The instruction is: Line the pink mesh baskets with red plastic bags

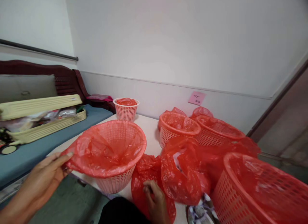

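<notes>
two bare hands low in the frame
the left hand (48,176) reaches in from the lower left corner on a bare forearm, its fingers (63,158) stretched nearly straight toward the centre and the thumb lying along the top. the right hand (156,201) sits at bottom centre, back up, fingers (148,188) curled in and bunched.

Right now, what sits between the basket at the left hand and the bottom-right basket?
Head view: loose red plastic bags, the right hand gripping one.

Probably a home: wooden sofa (63,79), open suitcase (45,123), plain wall (168,41).
</notes>
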The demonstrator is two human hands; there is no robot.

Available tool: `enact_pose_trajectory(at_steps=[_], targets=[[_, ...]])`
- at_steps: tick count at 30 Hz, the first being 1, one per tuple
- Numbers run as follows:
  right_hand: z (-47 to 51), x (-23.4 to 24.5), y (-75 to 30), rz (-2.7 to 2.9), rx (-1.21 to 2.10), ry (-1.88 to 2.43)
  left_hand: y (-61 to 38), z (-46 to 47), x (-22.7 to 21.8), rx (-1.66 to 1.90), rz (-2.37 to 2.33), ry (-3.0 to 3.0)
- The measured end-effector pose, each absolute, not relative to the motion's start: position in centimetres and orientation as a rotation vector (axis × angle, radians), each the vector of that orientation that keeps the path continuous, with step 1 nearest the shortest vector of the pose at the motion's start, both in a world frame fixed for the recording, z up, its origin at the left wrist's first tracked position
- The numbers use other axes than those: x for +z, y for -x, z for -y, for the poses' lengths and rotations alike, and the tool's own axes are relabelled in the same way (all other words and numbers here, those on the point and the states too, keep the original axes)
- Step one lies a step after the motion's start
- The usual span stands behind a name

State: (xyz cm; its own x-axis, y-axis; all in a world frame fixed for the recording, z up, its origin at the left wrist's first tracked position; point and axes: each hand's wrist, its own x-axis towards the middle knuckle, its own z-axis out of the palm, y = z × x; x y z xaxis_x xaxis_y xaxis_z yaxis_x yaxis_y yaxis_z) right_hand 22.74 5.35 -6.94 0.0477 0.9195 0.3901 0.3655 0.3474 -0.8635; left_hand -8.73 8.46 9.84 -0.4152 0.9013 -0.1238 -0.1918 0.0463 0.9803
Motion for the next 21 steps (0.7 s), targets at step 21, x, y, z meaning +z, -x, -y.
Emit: enact_pose_trajectory(at_steps=[21], targets=[[-5.6, -1.1, -19.5, 1.175, 0.944, 1.017, 3.6, -7.8, 9.0, 1.31, -1.504, -1.994]])
